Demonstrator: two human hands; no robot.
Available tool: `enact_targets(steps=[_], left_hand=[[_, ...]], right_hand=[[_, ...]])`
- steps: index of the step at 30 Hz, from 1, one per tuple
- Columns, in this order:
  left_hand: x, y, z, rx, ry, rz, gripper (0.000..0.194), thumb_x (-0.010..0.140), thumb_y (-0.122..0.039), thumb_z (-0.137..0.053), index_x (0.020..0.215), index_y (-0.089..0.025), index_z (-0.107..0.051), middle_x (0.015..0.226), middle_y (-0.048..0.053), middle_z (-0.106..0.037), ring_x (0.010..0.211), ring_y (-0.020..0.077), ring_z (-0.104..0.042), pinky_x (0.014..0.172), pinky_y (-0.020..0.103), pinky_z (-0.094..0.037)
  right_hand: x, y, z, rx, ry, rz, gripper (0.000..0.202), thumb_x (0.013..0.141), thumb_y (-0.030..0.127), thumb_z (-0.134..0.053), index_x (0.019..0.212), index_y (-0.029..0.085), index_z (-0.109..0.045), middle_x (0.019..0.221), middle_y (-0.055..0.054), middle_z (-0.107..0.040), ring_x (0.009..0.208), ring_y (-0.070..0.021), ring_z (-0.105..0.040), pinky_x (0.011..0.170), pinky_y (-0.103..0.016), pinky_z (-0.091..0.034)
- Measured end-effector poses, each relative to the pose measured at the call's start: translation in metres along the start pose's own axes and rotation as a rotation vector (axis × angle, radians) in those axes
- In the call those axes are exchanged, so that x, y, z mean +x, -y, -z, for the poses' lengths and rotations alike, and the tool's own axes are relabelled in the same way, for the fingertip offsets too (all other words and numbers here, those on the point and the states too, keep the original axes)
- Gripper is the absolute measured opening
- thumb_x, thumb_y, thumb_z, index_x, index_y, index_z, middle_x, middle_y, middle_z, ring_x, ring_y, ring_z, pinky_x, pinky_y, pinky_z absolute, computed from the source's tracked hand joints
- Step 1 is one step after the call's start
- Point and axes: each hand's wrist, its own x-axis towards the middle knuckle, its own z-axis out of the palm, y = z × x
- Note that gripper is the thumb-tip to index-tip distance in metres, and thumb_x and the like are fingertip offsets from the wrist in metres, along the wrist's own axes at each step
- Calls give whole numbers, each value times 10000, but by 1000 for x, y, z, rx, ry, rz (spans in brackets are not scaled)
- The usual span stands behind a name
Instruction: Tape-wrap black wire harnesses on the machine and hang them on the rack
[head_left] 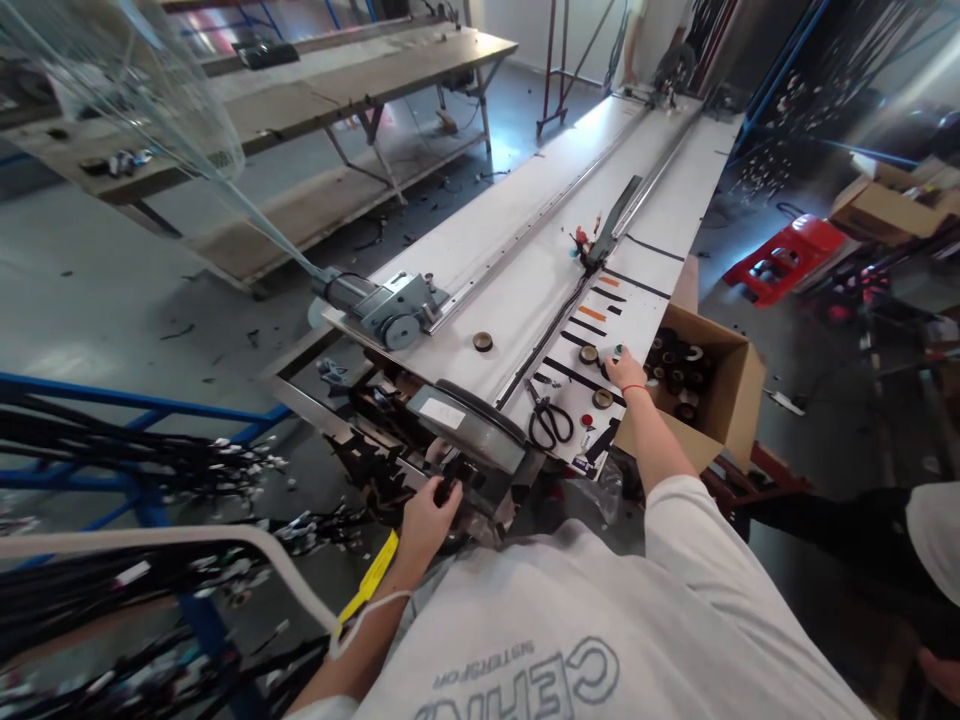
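Observation:
On the right side of the white table (517, 215), my right hand (625, 370) reaches over a small dark roll with a green centre (619, 351), its fingers bent around it. A brown-centred tape roll (588, 355) lies just left of that hand, and another (602, 399) is below it. Black-handled scissors (551, 424) rest near the table's front edge. At the machine's near end, my left hand (433, 515) has its fingers closed at a small black part (445, 489), too dark to make out.
A cardboard box (739, 395) of dark rolls stands against the table's right side. A grey clamp device (397, 312) is at the left corner. Blue racks (142, 500) with cable bundles stand left. Another person's sleeve (934, 535) shows at far right.

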Motion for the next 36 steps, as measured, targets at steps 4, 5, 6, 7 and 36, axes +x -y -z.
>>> enact_targets(steps=[4, 5, 6, 7, 36], left_hand=[[-7, 21, 11, -36, 73, 38, 360, 666, -509, -496, 742, -186, -637, 729, 63, -697, 758, 260, -665, 687, 308, -485], [-8, 28, 15, -65, 135, 59, 371, 648, -528, -504, 717, -187, -633, 695, 55, -680, 730, 257, -654, 660, 307, -480], [-9, 35, 20, -96, 227, 92, 381, 631, -556, -515, 677, -192, -619, 637, 44, -649, 677, 251, -635, 619, 307, -469], [-9, 42, 25, -122, 348, 130, 393, 619, -586, -528, 623, -198, -594, 570, 31, -607, 614, 240, -606, 581, 308, -455], [30, 32, 59, -381, 154, -331, 395, 964, -414, -327, 806, -153, -579, 649, -19, -514, 618, 119, -480, 628, 229, -396]], right_hand=[[-2, 2, -1, -15, 1, 14, 591, 924, 427, -448, 1445, 157, -378, 1294, -179, -583, 1153, -323, -571, 926, -429, -439], [-3, 2, -2, -22, 0, 18, 591, 927, 428, -447, 1447, 158, -373, 1303, -179, -575, 1157, -322, -568, 927, -429, -439], [-4, 2, -2, -29, -2, 22, 593, 929, 427, -446, 1450, 155, -366, 1312, -182, -568, 1162, -321, -564, 928, -429, -439], [-6, 3, -3, -36, -6, 25, 600, 930, 426, -447, 1455, 149, -356, 1315, -186, -563, 1167, -321, -559, 930, -430, -438], [-257, 181, -110, 50, 252, 552, 371, 833, 436, -639, 1057, 159, -533, 919, -175, -688, 878, -327, -677, 733, -391, -502]])
